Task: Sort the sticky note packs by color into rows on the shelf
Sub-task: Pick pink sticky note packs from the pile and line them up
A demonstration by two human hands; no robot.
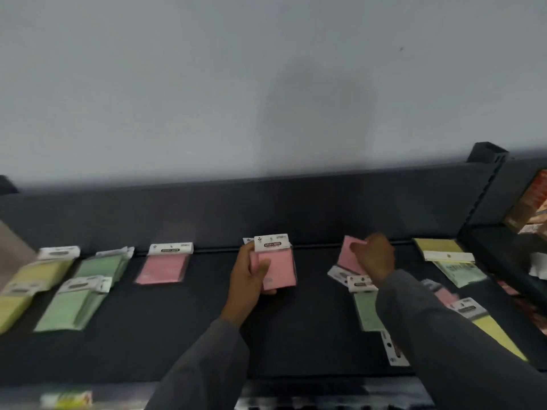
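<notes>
On the dark shelf point(183, 335), at your far left, the yellow packs point(32, 279) lay in one row, the green packs point(85, 291) in the next, and a lone pink pack point(162, 269) sat just beyond them near the back edge. Your left hand point(247, 276) was closed around a stack of pink packs point(276, 266), thumb across the front, header cards up. Your right hand point(374, 257) had its fingers on another pink pack point(350, 255) in the unsorted pile point(367, 309), though blur hid whether they had pinched it or only rested there. Further right, mixed yellow, green and pink packs were overlapping.

To do this step well, you would likely have wanted to slide that pink pack free without dragging the green one beneath it, add it to your left-hand stack with headers aligned, then lay the pinks beside the lone pink pack.
</notes>
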